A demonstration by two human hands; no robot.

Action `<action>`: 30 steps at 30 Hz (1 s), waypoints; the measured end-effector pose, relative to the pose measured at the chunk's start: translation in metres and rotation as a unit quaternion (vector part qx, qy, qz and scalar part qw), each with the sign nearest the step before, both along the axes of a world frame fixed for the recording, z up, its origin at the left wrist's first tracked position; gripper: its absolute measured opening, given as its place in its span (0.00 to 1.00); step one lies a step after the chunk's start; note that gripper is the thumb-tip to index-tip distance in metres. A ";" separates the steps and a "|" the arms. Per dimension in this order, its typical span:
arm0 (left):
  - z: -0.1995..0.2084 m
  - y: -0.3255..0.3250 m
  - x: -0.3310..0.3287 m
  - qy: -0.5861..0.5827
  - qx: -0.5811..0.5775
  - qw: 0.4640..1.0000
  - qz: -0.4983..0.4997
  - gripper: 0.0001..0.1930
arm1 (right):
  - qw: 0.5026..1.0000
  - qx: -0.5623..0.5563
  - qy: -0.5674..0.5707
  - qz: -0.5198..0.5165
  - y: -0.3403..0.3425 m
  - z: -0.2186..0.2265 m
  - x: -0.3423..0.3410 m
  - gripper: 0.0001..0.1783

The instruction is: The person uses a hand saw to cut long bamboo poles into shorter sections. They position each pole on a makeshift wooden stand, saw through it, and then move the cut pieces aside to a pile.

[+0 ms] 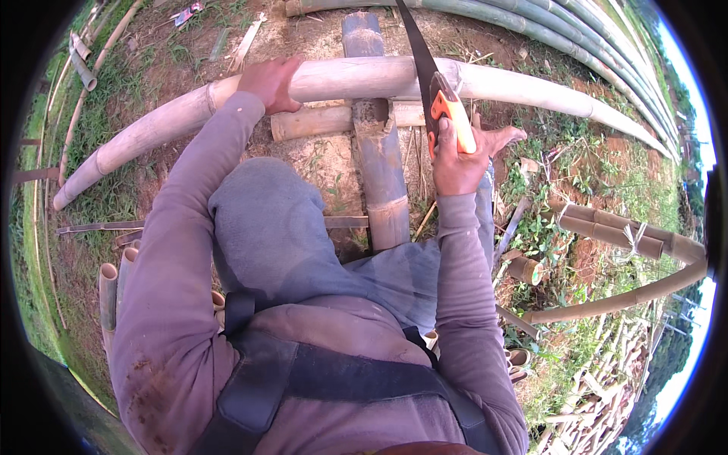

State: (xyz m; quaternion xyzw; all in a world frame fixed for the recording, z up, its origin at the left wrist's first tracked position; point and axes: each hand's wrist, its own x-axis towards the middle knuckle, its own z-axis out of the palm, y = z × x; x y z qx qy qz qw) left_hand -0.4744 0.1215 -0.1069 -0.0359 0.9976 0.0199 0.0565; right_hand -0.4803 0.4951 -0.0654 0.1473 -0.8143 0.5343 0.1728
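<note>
A long pale bamboo pole (349, 78) lies crosswise before me, resting on shorter bamboo pieces. Left of its middle, my left hand (271, 82) grips it from above, the thumb on the near side. My right hand (459, 163) is closed round the orange and black handle of a handsaw (460, 129). The saw's dark blade points away from me and crosses the pole just left of a node. Whether its teeth have cut into the pole cannot be seen. Under the pole, a thick grey-brown bamboo piece (385, 189) runs toward me, with a shorter pale piece (311, 121) lying across it.
Several long green bamboo poles (531, 34) lie at the far right. Tied bamboo (614, 231) and a curved pole (614, 305) stand to my right, with split scraps (599, 402) behind. Cut bamboo tubes (108, 292) are at my left. Sawdust covers the soil around the supports.
</note>
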 end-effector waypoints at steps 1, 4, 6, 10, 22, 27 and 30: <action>-0.004 -0.005 0.004 0.016 -0.004 1.000 -0.009 0.50 | 1.000 -0.010 -0.009 -0.010 0.012 -0.008 0.022 0.11; -0.013 -0.009 -0.002 0.012 -0.007 1.000 -0.002 0.49 | 0.991 -0.072 -0.111 -0.036 0.073 -0.005 0.124 0.14; -0.005 -0.004 -0.002 0.013 -0.007 1.000 0.004 0.48 | 0.989 -0.079 -0.119 -0.030 0.091 -0.001 0.156 0.14; -0.009 0.002 -0.003 0.032 -0.007 0.999 -0.004 0.47 | 0.997 -0.051 -0.057 -0.015 0.052 -0.033 0.067 0.12; -0.013 -0.010 0.000 0.031 -0.009 0.999 -0.005 0.49 | 0.991 -0.051 -0.114 -0.038 0.083 -0.016 0.143 0.14; 0.000 0.002 -0.006 -0.014 -0.011 1.000 0.017 0.52 | 0.987 -0.123 -0.098 -0.012 0.063 -0.038 0.089 0.14; -0.001 0.008 -0.009 -0.028 -0.003 0.999 0.021 0.52 | 0.984 -0.140 -0.103 0.033 -0.018 -0.009 -0.036 0.12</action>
